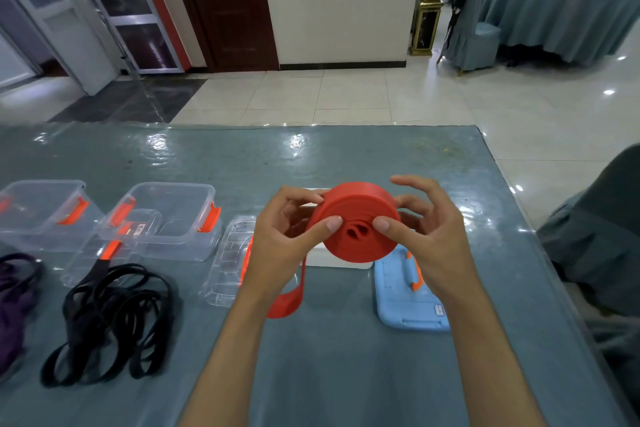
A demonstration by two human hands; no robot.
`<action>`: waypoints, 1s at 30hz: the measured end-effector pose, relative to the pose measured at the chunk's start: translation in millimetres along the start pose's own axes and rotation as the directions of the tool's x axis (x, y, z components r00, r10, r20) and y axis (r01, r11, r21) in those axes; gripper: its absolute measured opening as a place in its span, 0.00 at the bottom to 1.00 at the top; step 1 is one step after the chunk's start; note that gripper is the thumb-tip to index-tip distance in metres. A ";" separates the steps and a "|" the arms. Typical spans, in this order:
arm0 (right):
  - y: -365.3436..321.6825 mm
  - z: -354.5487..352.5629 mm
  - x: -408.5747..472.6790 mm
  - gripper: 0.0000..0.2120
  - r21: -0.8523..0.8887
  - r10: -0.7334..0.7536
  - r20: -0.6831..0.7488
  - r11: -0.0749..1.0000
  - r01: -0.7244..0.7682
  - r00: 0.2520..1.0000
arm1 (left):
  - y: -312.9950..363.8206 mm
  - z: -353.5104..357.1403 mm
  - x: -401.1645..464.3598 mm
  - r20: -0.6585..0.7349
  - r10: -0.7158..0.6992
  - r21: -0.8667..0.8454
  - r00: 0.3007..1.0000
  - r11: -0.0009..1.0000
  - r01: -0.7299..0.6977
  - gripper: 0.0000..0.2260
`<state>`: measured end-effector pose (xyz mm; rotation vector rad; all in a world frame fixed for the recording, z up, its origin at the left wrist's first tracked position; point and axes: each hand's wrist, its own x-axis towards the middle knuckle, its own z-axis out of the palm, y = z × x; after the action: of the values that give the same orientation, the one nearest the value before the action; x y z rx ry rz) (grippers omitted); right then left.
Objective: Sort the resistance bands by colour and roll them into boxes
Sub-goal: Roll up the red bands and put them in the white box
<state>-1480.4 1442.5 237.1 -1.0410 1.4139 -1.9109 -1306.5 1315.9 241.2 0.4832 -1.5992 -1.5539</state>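
A red resistance band [356, 215] is wound into a thick roll, held up above the table's middle. My left hand [287, 239] pinches the roll's left side, thumb on its face. My right hand [422, 229] pinches the right side, thumb near the centre, the upper fingers spread. A loose red tail [294, 291] hangs down behind my left wrist. Black bands [110, 315] lie tangled at the front left, and purple bands [14, 302] lie at the far left edge. Two clear boxes with orange clasps [169, 215] [41, 211] stand at the left.
A white box [332, 258] sits under the roll, mostly hidden. A blue lid [405, 295] lies to the right, a clear lid [228, 263] to the left, another clear lid [90, 260] by the black bands. The table's right edge [519, 218] is close.
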 end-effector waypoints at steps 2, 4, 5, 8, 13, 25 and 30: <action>4.8 0.1 -1.9 0.26 0.030 0.013 -0.021 0.999 -0.012 1.000 | -0.6 -7.3 1.2 0.073 -0.039 0.049 0.997 0.998 0.035 0.15; 10.0 0.1 -3.0 0.23 0.038 0.044 0.000 0.998 -0.044 0.999 | -0.8 -13.0 2.3 0.085 -0.048 0.050 0.995 0.998 0.044 0.16; 11.6 -1.1 -2.6 0.22 0.042 0.073 0.024 0.996 -0.074 0.997 | -1.7 -14.1 2.5 0.074 -0.043 0.038 0.996 0.998 0.040 0.17; 12.1 -6.6 0.2 0.24 -0.010 0.142 0.116 0.990 -0.142 0.983 | -8.7 -8.9 0.3 0.023 -0.042 0.029 0.999 0.999 0.041 0.18; 9.7 -6.4 -3.4 0.21 -0.026 0.115 0.024 0.993 -0.115 0.993 | -18.8 -8.7 2.5 0.091 -0.101 0.065 0.991 0.993 0.095 0.14; 22.5 -16.8 -1.9 0.21 0.034 0.231 -0.047 0.973 -0.230 0.972 | -36.5 -4.5 -4.3 0.024 -0.212 0.102 0.977 0.973 0.209 0.18; 33.6 -7.2 -4.7 0.18 0.169 0.247 -0.164 0.961 -0.219 0.955 | -46.5 3.5 -9.9 0.043 -0.198 0.093 0.979 0.977 0.193 0.19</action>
<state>-1484.5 1439.9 202.7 -0.6103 1.3982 -1.9398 -1316.0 1318.3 194.5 0.6707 -1.7080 -1.6576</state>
